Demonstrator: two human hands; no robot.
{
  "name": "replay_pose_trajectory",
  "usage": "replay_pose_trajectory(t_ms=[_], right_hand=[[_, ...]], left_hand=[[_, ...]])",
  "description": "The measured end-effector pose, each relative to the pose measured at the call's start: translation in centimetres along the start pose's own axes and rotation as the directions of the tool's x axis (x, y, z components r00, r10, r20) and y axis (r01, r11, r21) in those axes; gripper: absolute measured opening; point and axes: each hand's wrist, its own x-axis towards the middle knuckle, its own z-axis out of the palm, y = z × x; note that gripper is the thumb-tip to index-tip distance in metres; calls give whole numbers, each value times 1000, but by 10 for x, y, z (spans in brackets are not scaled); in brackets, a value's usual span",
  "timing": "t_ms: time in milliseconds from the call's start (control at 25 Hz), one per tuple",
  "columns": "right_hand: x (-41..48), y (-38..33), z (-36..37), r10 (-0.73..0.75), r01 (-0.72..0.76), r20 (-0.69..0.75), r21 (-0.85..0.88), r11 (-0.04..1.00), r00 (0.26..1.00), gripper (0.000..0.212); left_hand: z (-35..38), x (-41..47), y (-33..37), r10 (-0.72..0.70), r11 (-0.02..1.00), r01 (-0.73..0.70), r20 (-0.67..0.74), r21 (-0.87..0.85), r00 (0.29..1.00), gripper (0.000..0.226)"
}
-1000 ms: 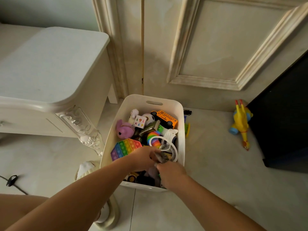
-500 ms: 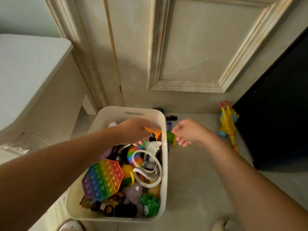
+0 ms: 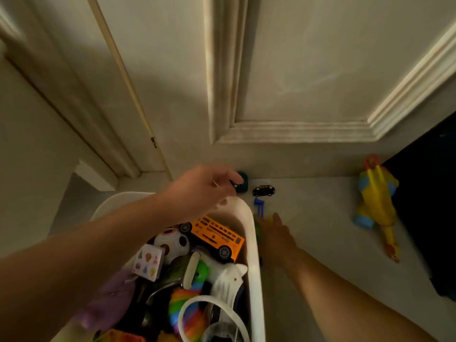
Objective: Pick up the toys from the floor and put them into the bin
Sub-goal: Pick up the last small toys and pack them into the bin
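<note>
The white bin (image 3: 253, 245) is full of toys, with an orange bus (image 3: 217, 236) on top near its far rim. My left hand (image 3: 204, 191) reaches past that rim, its curled fingertips at a dark green toy car (image 3: 243, 185) on the floor against the door; blur hides whether they grip it. My right hand (image 3: 275, 233) lies low beside the bin's right wall, fingers spread, touching a green and yellow toy (image 3: 258, 227) with a blue part (image 3: 259, 206). A small black car (image 3: 263, 190) sits just right of the green one.
A yellow chicken toy with blue wheels (image 3: 376, 208) lies on the floor at the right, against a dark cabinet (image 3: 431, 206). A cream panelled door (image 3: 296, 70) closes off the far side. A white table leg (image 3: 96, 176) stands at the left.
My view has moved forward over the bin. My left hand went from above the bus out past the far rim to the green car. My right hand dropped to the floor beside the bin.
</note>
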Motion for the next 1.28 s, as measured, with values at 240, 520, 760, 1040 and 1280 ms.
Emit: replay_pose_trajectory(t_ms=[240, 520, 760, 1040, 1280], right_hand=[[7, 2, -7, 59, -7, -125, 387, 922, 990, 54], [-54, -26, -139, -361, 389, -253, 839, 380, 897, 49], [-60, -76, -144, -491, 634, -402, 509, 582, 773, 77], [36, -12, -103, 29, 99, -331, 363, 927, 943, 38], [82, -7, -49, -68, 52, -157, -105, 993, 985, 73]], left_hand=[[-7, 29, -3, -51, 990, 41, -72, -137, 996, 21], [0, 31, 24, -75, 795, 153, 156, -587, 985, 75], [0, 27, 24, -24, 507, 221, 243, -833, 970, 39], [-47, 15, -11, 32, 424, 264, 305, -866, 952, 51], [-57, 12, -33, 17, 389, 303, 335, -870, 942, 73]])
